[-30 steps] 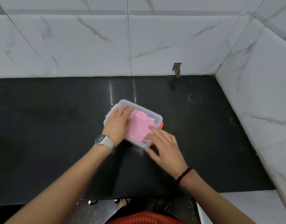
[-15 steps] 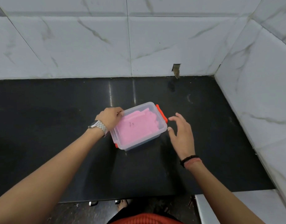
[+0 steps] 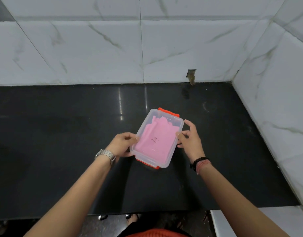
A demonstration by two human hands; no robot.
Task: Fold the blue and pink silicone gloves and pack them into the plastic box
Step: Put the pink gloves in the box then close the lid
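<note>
Got the plastic box (image 3: 177, 124) sitting on the black tabletop (image 3: 61, 151), turned at an angle with its orange clips (image 3: 168, 112) at the near and far ends. The folded pink glove (image 3: 155, 139) lies flat inside, and it's all I can see in there. My left hand (image 3: 120, 144) is gripping the box's left long side, my right hand (image 3: 190, 139) is holding the right side with thumb on the rim. White marble-look tiles (image 3: 96, 48) run behind and to the right.
</note>
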